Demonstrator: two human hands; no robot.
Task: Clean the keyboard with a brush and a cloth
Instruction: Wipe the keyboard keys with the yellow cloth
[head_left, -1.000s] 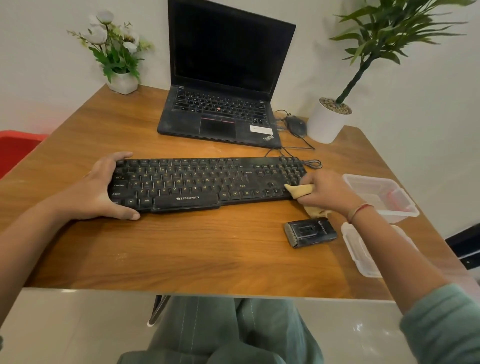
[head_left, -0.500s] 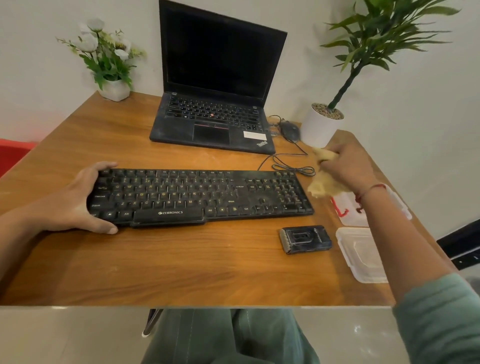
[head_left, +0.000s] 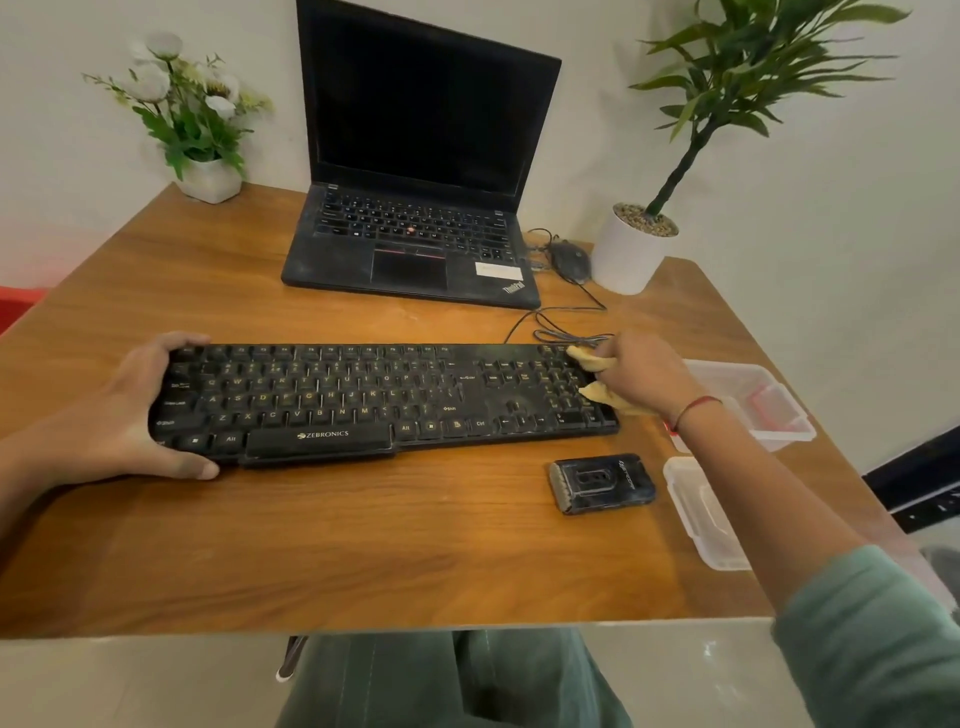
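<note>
A black, dusty keyboard (head_left: 374, 400) lies across the middle of the wooden table (head_left: 363, 545). My left hand (head_left: 130, 410) grips its left end, fingers over the far edge and thumb along the near edge. My right hand (head_left: 641, 376) holds a crumpled yellow cloth (head_left: 597, 387) against the number pad at the keyboard's right end. A small black brush (head_left: 602, 483) lies flat on the table just in front of the keyboard's right end, untouched.
An open black laptop (head_left: 415, 244) stands behind the keyboard, a mouse (head_left: 571, 260) and loose cable to its right. A white potted plant (head_left: 631, 249) and a flower pot (head_left: 210, 179) sit at the back corners. A clear plastic box (head_left: 753, 405) and lid (head_left: 706, 514) lie right.
My right hand lifted the cloth up off the keyboard's right end toward the plant pot, then brought it back down onto the number pad. The left hand kept its grip.
</note>
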